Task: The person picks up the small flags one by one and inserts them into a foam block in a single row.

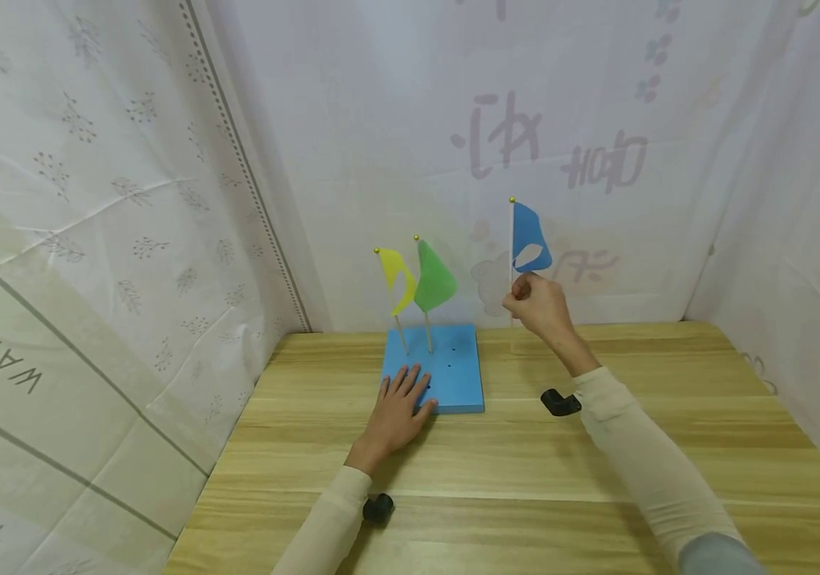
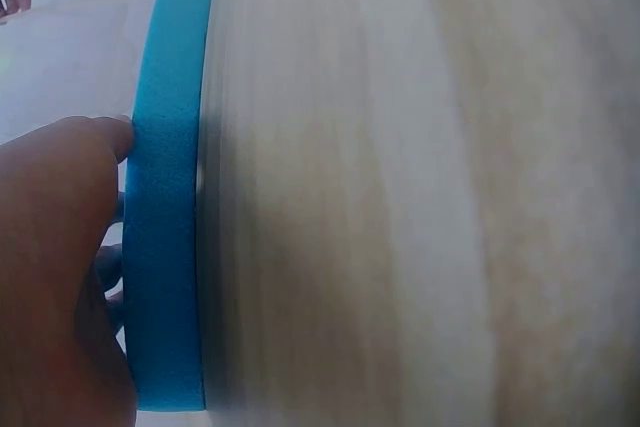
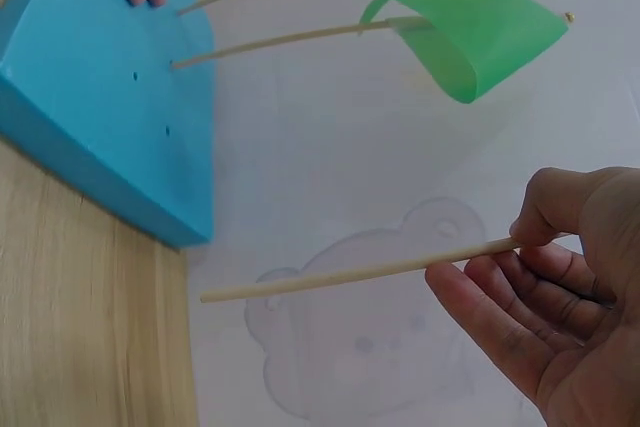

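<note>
My right hand (image 1: 542,307) pinches the wooden stick (image 3: 370,272) of a blue flag (image 1: 530,233) between thumb and fingers. The flag is upright in the head view, to the right of a light-blue block (image 1: 463,387), and the stick's lower end is free in the air. On the front left of the block, my left hand (image 1: 397,411) rests flat with fingers spread. A yellow flag (image 1: 394,271) and a green flag (image 1: 436,279) stand in the block's rear part, the yellow one leaning left. Small dark holes (image 3: 135,76) show in the block's top.
The block lies on a wood-grain table (image 1: 524,479) near its back edge. White printed curtains (image 1: 381,120) hang behind and at both sides. One black curved piece (image 1: 560,402) is beside the right wrist, another black piece (image 1: 378,509) beside the left sleeve.
</note>
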`<state>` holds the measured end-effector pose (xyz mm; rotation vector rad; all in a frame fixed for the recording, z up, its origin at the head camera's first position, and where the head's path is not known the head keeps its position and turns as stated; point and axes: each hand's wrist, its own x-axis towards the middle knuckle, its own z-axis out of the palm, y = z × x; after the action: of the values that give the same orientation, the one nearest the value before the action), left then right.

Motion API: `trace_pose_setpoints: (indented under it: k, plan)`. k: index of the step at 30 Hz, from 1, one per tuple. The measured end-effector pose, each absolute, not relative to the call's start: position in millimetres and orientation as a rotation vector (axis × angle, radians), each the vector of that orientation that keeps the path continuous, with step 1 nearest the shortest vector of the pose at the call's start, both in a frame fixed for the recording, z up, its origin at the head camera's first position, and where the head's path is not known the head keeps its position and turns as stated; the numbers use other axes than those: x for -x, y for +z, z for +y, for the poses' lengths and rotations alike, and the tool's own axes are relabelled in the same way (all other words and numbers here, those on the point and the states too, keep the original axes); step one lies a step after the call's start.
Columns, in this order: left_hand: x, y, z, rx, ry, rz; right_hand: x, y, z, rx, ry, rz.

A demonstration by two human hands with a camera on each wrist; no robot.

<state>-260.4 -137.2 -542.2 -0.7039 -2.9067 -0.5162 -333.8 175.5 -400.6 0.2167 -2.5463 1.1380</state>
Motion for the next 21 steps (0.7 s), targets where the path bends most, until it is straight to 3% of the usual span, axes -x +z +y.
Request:
trace_pose_setpoints:
  k: [21]
  plan:
    - [260,-542,-137,0.698,-0.504,-2.917,349,-401,136,-0.29,1.203,-2.508]
